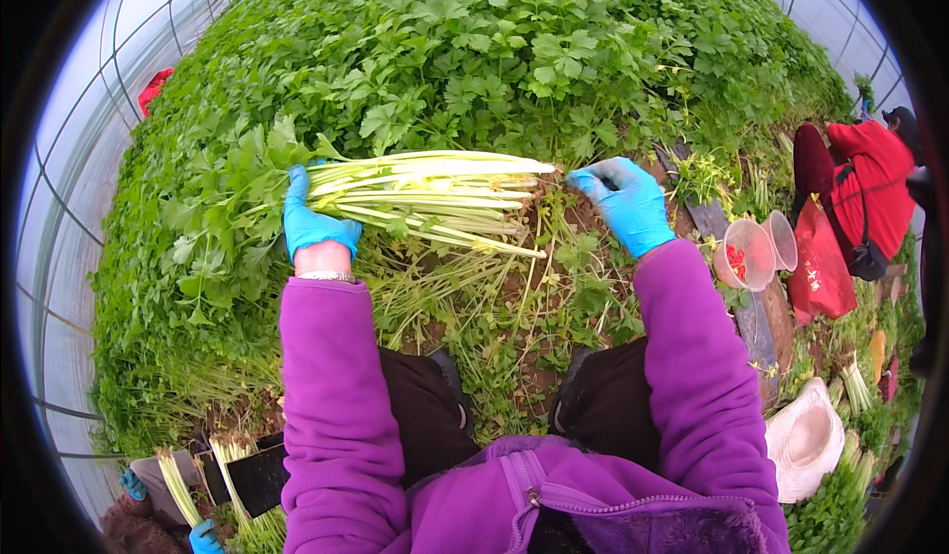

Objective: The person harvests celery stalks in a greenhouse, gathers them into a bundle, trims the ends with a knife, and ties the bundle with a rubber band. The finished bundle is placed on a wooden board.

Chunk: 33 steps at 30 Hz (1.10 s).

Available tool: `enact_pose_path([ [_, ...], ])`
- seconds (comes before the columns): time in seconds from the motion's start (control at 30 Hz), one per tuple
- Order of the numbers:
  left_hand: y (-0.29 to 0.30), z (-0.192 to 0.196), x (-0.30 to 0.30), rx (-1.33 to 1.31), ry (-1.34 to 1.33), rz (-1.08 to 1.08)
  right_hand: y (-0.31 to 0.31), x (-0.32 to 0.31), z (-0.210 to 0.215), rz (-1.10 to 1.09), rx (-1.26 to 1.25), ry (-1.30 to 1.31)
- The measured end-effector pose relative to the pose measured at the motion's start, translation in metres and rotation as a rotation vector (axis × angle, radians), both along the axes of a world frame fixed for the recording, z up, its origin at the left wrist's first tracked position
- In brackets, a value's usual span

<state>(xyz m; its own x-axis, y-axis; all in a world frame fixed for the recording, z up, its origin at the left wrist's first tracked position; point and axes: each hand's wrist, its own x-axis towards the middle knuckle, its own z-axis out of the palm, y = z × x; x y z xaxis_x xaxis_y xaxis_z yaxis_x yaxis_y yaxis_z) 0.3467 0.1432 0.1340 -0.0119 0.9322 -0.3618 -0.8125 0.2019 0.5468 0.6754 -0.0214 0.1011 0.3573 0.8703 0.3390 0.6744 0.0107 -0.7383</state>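
Observation:
A bunch of celery [425, 183] lies sideways across the front of me, its leafy tops to the left and pale cut ends to the right. My left hand [308, 220], in a blue glove, is wrapped round the stalks just below the leaves. Close to the root end is my right hand [628, 201], also blue-gloved, with thumb and fingers pinched together. Whether a thin bit of stalk or root sits in that pinch is too small to make out. The longest stalk tip comes very near its fingertips.
Dense growing celery [474, 60] fills the far side. Trimmed stalks and leaves [494, 307] litter the soil between my feet. At right are clear plastic cups [746, 255] with red bits, a red bag [820, 267], a pale hat [806, 442] and a co-worker in red [870, 183]. Another person's gloved hand [205, 537] shows lower left.

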Motion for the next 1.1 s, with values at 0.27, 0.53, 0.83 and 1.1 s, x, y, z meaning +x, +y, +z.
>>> enact_pose_path([
  [0.27, -0.027, 0.000, 0.042, 0.044, -0.025, -0.143, 0.022, -0.074, 0.030, 0.141, -0.480, -0.081],
  [0.53, -0.026, 0.002, 0.043, 0.000, -0.003, -0.166, 0.038, -0.050, -0.013, 0.136, -0.063, 1.034],
  [0.83, -0.020, 0.004, 0.031, -0.018, 0.005, -0.121, 0.025, 0.056, -0.044, -0.189, -0.105, 1.182],
  [1.1, -0.017, 0.010, 0.025, 0.047, -0.004, -0.020, 0.016, 0.018, -0.023, 0.031, -0.623, 0.285],
])
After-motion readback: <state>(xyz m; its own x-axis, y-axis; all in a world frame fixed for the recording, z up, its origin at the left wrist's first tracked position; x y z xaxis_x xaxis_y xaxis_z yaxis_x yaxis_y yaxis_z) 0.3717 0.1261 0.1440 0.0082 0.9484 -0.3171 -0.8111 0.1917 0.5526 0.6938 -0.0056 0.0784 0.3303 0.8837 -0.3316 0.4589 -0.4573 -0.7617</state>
